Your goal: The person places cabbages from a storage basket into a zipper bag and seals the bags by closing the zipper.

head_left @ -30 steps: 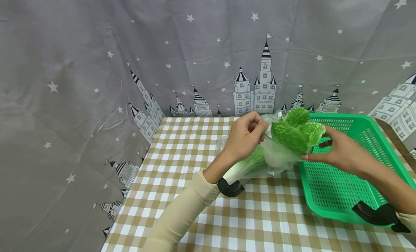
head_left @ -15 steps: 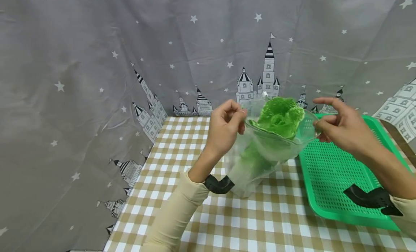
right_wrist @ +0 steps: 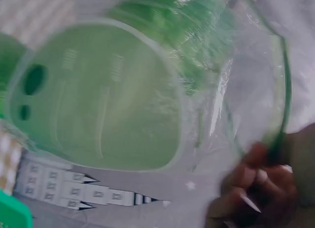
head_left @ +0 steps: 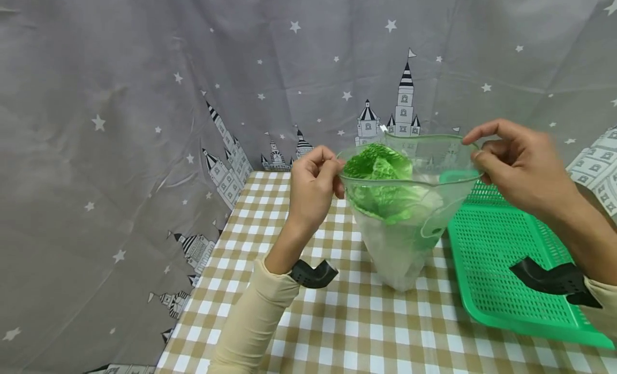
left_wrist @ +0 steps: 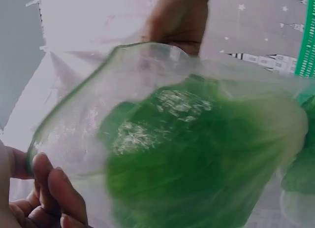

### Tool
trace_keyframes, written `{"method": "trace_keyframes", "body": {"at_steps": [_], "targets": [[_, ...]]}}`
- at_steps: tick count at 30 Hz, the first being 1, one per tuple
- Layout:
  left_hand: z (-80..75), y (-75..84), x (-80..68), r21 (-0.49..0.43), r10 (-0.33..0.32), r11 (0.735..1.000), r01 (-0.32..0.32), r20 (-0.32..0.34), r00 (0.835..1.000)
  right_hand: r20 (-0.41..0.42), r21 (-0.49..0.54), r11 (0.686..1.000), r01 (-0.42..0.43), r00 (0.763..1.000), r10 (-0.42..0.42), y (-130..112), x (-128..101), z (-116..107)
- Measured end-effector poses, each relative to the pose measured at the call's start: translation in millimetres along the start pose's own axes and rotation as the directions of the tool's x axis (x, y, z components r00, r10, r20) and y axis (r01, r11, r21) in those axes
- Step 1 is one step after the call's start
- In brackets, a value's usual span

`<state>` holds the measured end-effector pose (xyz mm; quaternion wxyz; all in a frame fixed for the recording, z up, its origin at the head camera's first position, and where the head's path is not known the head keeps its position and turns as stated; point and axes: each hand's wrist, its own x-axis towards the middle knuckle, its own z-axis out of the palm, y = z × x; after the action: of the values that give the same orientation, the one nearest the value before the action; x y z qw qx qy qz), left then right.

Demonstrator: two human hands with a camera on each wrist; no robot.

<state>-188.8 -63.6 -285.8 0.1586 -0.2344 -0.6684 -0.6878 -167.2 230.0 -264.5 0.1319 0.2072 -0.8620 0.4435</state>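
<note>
A clear plastic bag (head_left: 402, 240) with a green rim hangs upright above the checked table, its mouth held wide. Inside it sits a green leafy cabbage (head_left: 381, 189). My left hand (head_left: 313, 189) pinches the bag's rim on the left side, and my right hand (head_left: 518, 167) pinches the rim on the right. In the left wrist view the cabbage (left_wrist: 197, 159) fills the bag, with my left fingers (left_wrist: 49, 198) curled at the rim and the other hand beyond. In the right wrist view the bag's mouth (right_wrist: 236, 90) is blurred, and a printed green patch (right_wrist: 103, 100) shows on its side.
A green perforated plastic tray (head_left: 501, 272) lies on the table to the right of the bag. The table wears a tan and white checked cloth (head_left: 337, 331). A grey curtain (head_left: 144, 95) with stars and castles closes in the back and left sides.
Both hands have lifted the bag from lying tilted on the table to hanging upright, and pulled its mouth wide apart. The cabbage has sunk deeper into the bag.
</note>
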Motion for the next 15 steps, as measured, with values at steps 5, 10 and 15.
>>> {"method": "trace_keyframes", "body": {"at_steps": [5, 10, 15], "targets": [[6.2, -1.4, -4.9, 0.007, -0.084, 0.996, 0.083, 0.048, 0.995, 0.073, -0.291, 0.955, 0.059, 0.997, -0.040, -12.0, -8.2, 1.9], [14.8, 3.7, -10.8, -0.002, -0.111, 0.994, 0.112, 0.082, 0.990, 0.069, -0.504, 0.844, 0.185, 0.982, -0.174, -41.4, -31.3, 10.3], [11.6, 4.8, -1.3, 0.096, -0.146, 0.986, 0.137, 0.095, 0.985, 0.178, -0.570, 0.790, 0.227, 0.972, -0.151, -52.2, -49.4, 27.0]]}}
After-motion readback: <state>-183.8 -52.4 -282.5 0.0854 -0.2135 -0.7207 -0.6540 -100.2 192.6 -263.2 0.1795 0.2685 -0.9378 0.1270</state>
